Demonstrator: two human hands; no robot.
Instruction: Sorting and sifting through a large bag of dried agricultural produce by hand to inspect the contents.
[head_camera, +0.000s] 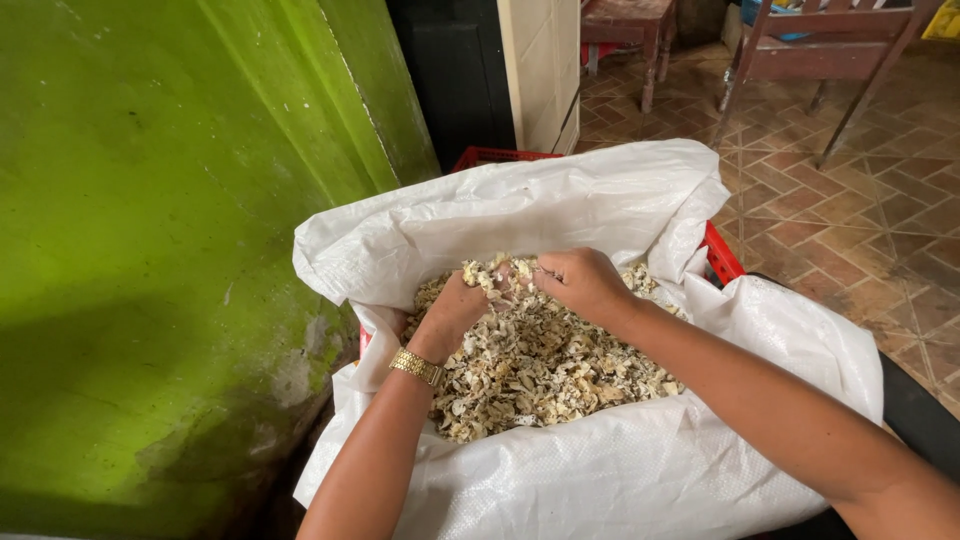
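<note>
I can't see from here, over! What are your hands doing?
Left hand and right hand closed on pale dried chips. Chips heaped in white sack lining red crate. Nothing blocking.

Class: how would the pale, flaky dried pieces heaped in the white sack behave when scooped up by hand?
The pale dried flaky pieces probably feel light and loose, likely spilling between fingers, since they lie as a crumbly heap. They look brittle, so squeezing, as the left hand and right hand do, may crumble them.

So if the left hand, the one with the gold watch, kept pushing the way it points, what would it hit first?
Most likely the right hand: the left hand points up and across the heap of pale dried pieces towards it. They look nearly touching, though depth is hard to judge.
</note>
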